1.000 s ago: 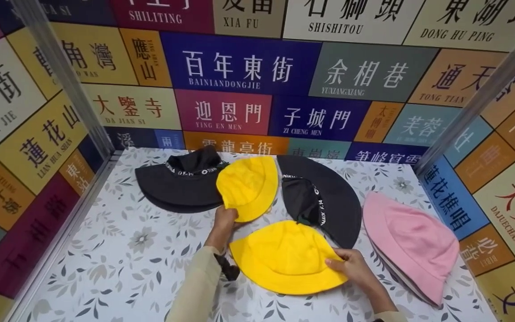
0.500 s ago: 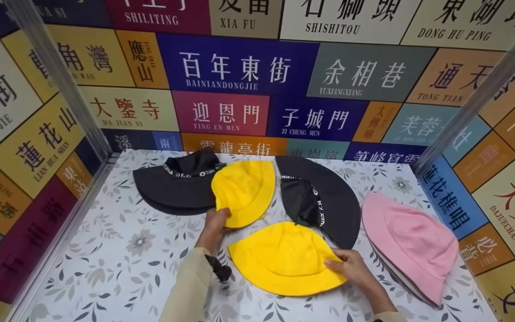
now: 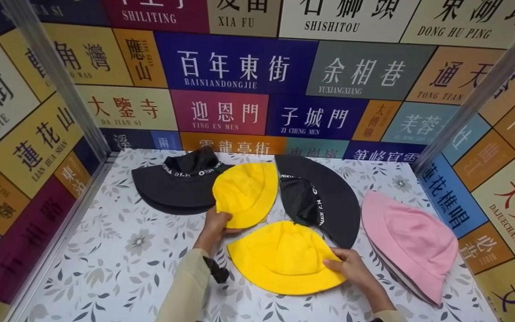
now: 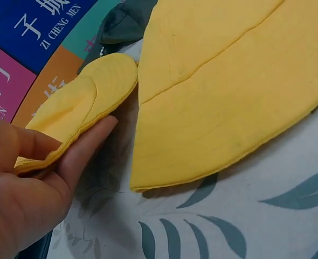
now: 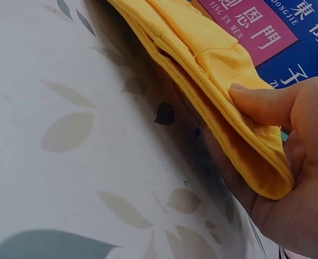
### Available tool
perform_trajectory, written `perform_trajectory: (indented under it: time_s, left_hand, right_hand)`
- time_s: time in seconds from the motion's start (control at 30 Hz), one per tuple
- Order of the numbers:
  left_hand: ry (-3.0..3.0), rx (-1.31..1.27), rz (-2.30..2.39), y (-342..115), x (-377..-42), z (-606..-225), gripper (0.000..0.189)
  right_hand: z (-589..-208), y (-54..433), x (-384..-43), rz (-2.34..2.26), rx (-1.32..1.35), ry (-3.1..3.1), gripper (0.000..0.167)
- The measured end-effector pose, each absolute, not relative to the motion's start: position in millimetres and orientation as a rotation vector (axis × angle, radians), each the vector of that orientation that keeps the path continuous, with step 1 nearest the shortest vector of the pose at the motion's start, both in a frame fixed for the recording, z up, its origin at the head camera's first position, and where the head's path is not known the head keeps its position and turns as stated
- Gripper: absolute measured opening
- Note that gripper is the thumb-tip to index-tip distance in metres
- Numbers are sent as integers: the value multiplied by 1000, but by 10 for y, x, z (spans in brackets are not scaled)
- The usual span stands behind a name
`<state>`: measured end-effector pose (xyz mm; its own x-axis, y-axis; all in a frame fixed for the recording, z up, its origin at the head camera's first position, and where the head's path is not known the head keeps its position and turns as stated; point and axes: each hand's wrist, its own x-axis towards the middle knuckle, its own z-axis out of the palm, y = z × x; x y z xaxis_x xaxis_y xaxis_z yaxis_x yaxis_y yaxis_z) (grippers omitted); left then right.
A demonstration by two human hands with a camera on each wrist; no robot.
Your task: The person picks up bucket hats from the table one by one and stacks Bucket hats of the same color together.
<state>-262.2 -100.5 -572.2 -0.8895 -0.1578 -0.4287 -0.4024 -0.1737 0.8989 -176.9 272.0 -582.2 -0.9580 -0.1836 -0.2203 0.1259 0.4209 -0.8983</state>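
My left hand pinches the brim of the smaller-looking yellow bucket hat, thumb on one side and fingers on the other, as the left wrist view shows. Nearer to me lies a second yellow bucket hat, folded flat with its crown away from me. At that hat's right end, my right hand grips the brim. In the right wrist view the thumb presses on top of the doubled yellow brim, with the fingers underneath. The left hat overlaps the edge of a black hat behind it.
Two black hats with white lettering, one at the left and one at the right, lie toward the back. A pink bucket hat is on the far right. Printed panels wall in the floral-patterned table on three sides.
My left hand has drawn the left yellow hat slightly toward me and to the left. The right hand keeps its grip on the front yellow hat, which has barely shifted.
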Motion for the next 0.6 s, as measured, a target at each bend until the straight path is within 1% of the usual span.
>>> perform_trajectory:
  time_s: [0.13,0.37,0.6]
  left_hand:
    - [1807,-620,2281,-997,-2595,-5694,51]
    - [1950,-617,2251,-996,-2581,-5650,63]
    - [1902,-581,2317,-1060,-2568,-5644,64]
  right_hand:
    - [-5838,2739,-1762,-1583,-73,2366,46]
    - [-5874,2745,-1759,-1587,-83,2359,46]
    - [-5870,2735,-1748,-1577,-69,2373,46]
